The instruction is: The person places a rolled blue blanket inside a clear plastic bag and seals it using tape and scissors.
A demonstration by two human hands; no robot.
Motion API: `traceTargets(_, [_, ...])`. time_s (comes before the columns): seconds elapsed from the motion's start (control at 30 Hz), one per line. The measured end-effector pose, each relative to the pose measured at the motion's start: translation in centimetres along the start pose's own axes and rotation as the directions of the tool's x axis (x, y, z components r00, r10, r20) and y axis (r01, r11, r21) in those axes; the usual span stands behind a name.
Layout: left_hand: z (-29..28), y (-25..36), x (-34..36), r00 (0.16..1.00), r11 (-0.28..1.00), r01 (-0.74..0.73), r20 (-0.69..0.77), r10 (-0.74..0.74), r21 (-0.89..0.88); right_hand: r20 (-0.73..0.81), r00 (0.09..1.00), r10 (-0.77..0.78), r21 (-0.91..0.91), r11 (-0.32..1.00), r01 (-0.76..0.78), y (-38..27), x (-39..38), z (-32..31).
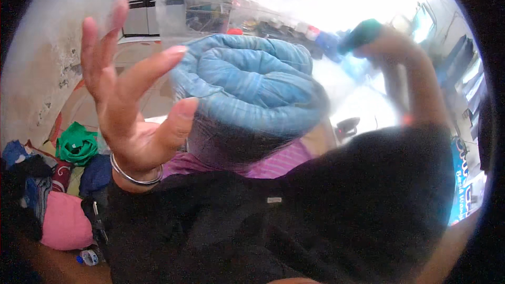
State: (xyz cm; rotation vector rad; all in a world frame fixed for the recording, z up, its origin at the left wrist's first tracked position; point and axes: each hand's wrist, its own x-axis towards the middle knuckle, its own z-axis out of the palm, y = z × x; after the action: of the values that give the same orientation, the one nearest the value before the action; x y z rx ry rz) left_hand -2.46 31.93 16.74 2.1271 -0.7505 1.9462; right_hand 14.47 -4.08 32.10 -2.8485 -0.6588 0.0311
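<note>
In the middle of the head view stands a thick rolled blue cloth bundle (252, 84), its spiral of folds facing up and its side dark. My left hand (137, 89) is raised at its left, fingers spread and thumb apart, with metal bangles on the wrist; nothing shows in it. Behind the bundle, a sheet of clear plastic (171, 13) stretches across toward the right. My right hand (371, 47) is up at the far right, wrist bent, smeared by motion and glare. A dark green patch covers its fingers, so its grip is hidden.
At the lower left lie heaped clothes, among them a green cloth (77, 144) and a pink one (66, 221). A small bottle (90, 256) lies near them. Purple striped fabric (281, 160) is under the bundle. A grey cabinet (150, 5) stands at the back; clothes (463, 52) hang at right.
</note>
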Motion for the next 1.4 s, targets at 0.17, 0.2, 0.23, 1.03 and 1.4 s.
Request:
traceTargets(0.17, [1.6,1.5,0.0,0.991,0.962,0.031,-0.117,-0.065,-0.272,-0.166,0.966,0.199,0.421,0.900,-0.113,7.9,-10.8,-0.9])
traceTargets(0.2, [1.7,1.9,0.4,0.989,0.952,0.026,-0.134,-0.069,-0.303,-0.198,0.949,0.245,0.538,0.837,-0.104,10.0,-13.6,-0.7])
traceTargets(0.23, [2.6,2.3,0.4,0.987,0.941,-0.004,-0.155,-0.051,-0.339,-0.212,0.925,0.315,0.600,0.789,-0.131,12.9,-16.7,-0.3])
traceTargets(1.03, [7.5,13.5,6.0,0.360,0.399,0.790,0.879,0.313,-0.466,-0.100,-0.491,0.865,0.828,-0.201,-0.524,43.3,-52.2,47.1])
traceTargets(1.4, [7.0,11.3,3.2,0.482,0.304,0.779,0.834,0.268,-0.548,-0.412,0.236,0.880,0.911,0.407,0.073,25.6,-32.3,25.9])
